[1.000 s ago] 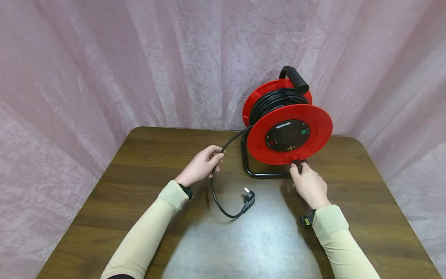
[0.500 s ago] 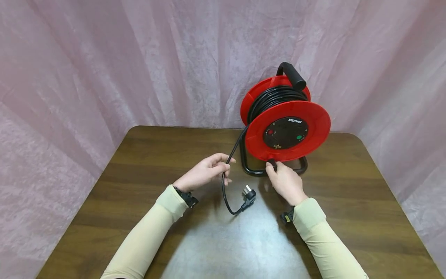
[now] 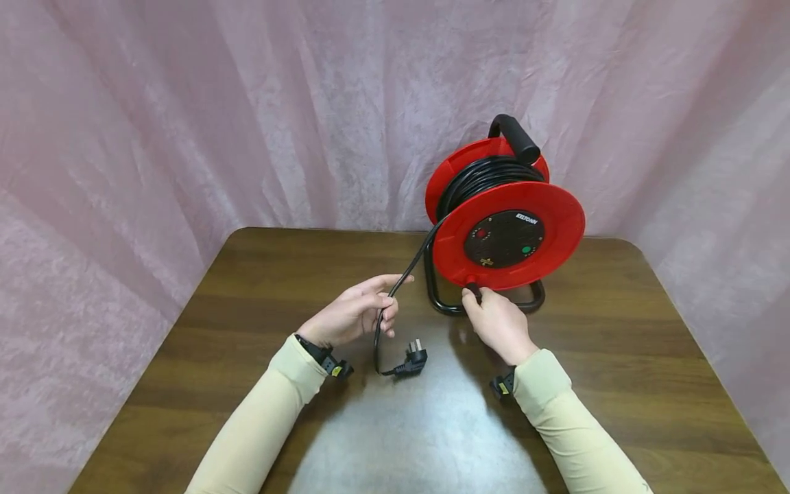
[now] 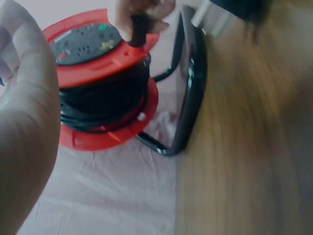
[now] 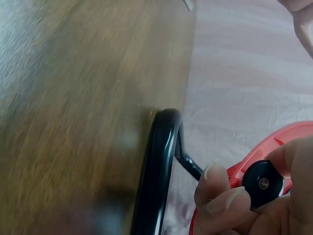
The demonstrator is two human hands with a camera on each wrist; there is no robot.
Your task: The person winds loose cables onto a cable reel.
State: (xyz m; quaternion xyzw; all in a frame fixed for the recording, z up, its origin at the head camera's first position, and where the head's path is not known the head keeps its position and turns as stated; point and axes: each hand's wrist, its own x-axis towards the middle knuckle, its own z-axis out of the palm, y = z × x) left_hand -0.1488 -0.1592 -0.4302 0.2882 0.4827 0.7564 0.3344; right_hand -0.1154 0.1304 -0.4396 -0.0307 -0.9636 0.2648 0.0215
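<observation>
A red cable reel (image 3: pixel 558 213) with coiled black cable (image 3: pixel 484 180) stands at the back right of the table in the head view. My left hand (image 3: pixel 348 315) pinches the loose cable end (image 3: pixel 416 259) between thumb and fingers, its index finger stretched out. Below that hand the cable curves round to a black three-pin plug (image 3: pixel 411 361), prongs upward. My right hand (image 3: pixel 500 326) grips the black crank knob (image 5: pixel 263 182) at the lower rim of the reel's front disc. In the left wrist view, the plug is blurred at the top edge.
The reel rests on a black tubular stand (image 3: pixel 441 305) and has a black carry handle (image 3: pixel 521 143) on top. Under everything lies a brown wooden table (image 3: pixel 247 274). A pink curtain (image 3: pixel 278 123) hangs right behind its back edge.
My right hand has moved left with the knob, and the reel's front disc has turned clockwise. My left hand shifted right, then back left and nearer; the plug has swung left.
</observation>
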